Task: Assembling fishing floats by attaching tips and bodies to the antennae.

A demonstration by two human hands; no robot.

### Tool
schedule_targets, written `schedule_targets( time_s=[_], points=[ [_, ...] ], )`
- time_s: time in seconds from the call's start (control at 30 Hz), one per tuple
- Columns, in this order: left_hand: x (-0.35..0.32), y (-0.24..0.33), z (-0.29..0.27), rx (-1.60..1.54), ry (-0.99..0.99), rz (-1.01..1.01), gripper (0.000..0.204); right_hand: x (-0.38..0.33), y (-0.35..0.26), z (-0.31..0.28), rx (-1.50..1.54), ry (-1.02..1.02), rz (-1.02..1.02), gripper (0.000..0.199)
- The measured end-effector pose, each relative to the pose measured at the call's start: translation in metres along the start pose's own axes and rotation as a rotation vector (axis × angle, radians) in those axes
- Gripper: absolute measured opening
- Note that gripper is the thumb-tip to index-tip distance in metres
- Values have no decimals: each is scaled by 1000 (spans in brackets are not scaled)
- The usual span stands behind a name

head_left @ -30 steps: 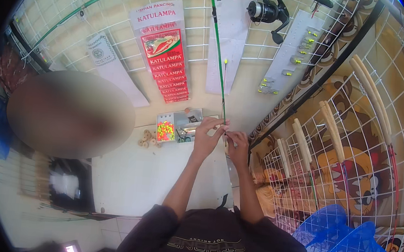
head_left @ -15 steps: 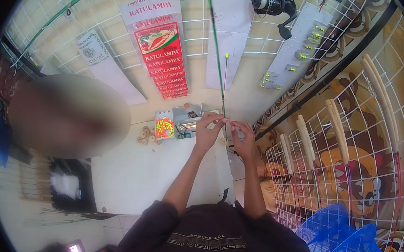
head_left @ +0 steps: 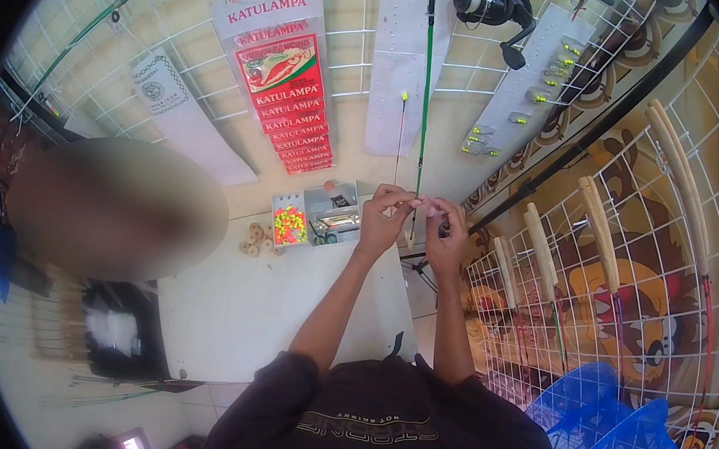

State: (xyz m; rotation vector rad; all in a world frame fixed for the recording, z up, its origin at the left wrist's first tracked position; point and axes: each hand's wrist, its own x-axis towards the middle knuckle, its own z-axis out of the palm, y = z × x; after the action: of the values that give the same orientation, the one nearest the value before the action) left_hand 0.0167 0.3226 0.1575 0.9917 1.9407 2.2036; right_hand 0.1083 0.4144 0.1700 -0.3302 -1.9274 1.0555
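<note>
A thin green fishing rod (head_left: pixel 425 101) runs nearly upright in front of the wall and down to my fingertips. My left hand (head_left: pixel 387 220) is closed at the rod, its thumb and fingers pinched around it. Close beside it, my right hand (head_left: pixel 445 233) is pinched too, fingertips almost touching the left ones. Whatever lies in the right pinch is too small to make out. Just left of the rod stands a slim float (head_left: pixel 401 133) with a yellow tip.
Below my hands lies a white table (head_left: pixel 255 318) with a tray of bright beads (head_left: pixel 290 225) and round tan pieces (head_left: pixel 258 239). Wooden-handled nets (head_left: pixel 605 235) hang on the right grid. A reel (head_left: pixel 493 8) hangs above. A person (head_left: pixel 118 210) is at left.
The rod has swung from a slant to nearly upright, its top moving right. Both hands have shifted right and slightly up with it.
</note>
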Motion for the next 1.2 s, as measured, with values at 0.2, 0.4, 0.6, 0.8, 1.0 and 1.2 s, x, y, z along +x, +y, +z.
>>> schedule_targets(
  time_s=[0.2,0.4,0.6,0.8,1.0,1.2],
  points=[
    [-12,-15,3,106,-71,-82,18,8,-10,-2,43,49,5,19],
    [-31,-51,7,128,-52,-120,17,8,-13,7,-12,20,-122,19],
    [-33,-52,0,208,-215,-271,28,2,2,12,-87,2,-101,14],
    [-17,-42,-20,55,-62,-202,31,-14,34,19,-151,-100,22,15],
    [0,-8,-10,33,-26,-69,26,-32,58,21,-268,-180,19,12],
    [-5,-21,-6,90,-81,-155,16,-36,63,20,-304,-263,63,13]
  ],
)
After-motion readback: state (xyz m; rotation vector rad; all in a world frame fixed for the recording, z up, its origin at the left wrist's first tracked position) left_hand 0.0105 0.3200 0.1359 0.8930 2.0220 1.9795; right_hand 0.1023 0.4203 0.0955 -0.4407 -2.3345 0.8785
